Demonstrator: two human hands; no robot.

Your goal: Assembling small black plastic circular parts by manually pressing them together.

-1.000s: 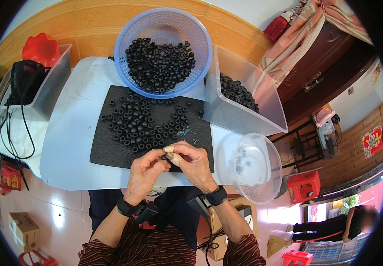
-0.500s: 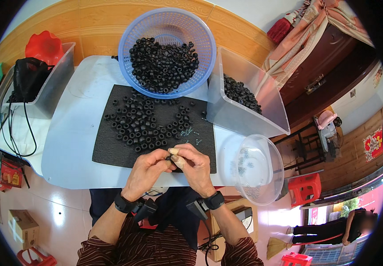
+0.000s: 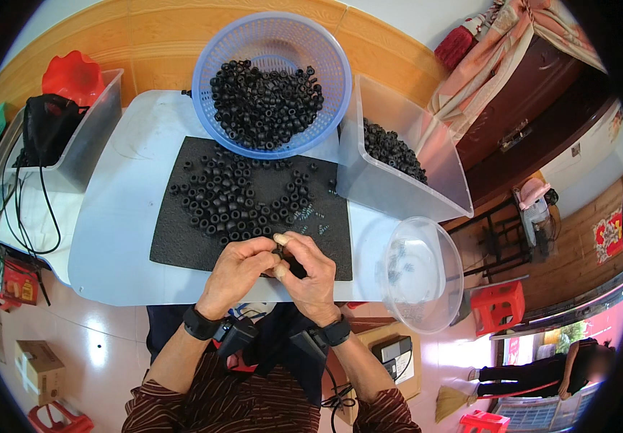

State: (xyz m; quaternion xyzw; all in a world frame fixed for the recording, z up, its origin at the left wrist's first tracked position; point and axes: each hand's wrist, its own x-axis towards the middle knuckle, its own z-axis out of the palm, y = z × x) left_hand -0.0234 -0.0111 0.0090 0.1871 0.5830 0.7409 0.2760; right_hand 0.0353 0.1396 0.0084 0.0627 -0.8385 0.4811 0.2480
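Both hands meet over the near edge of a black textured mat [image 3: 167, 245]. My left hand [image 3: 233, 276] and my right hand [image 3: 308, 280] pinch a small black ring-shaped part [image 3: 278, 251] between the fingertips, which mostly hide it. Pale coverings wrap my right thumb and a fingertip. Just beyond the hands lies a loose pile of black ring-shaped parts [image 3: 218, 195], each with a hole through it. Right of that pile, tiny pale metallic pieces [image 3: 306, 214] are scattered on the mat, too small to name.
A blue plastic colander [image 3: 200, 94] of black parts stands behind the mat. To its right is a clear bin [image 3: 398, 195] with more; a round clear tub [image 3: 433, 307] sits at the table's right edge. Another bin [image 3: 109, 108] stands left. A person [image 3: 571, 368] with a broom is far right.
My right hand has shifted slightly left, its thumb lower and its index finger raised over the part. The fingers of both hands have changed their hold; the piles look the same.
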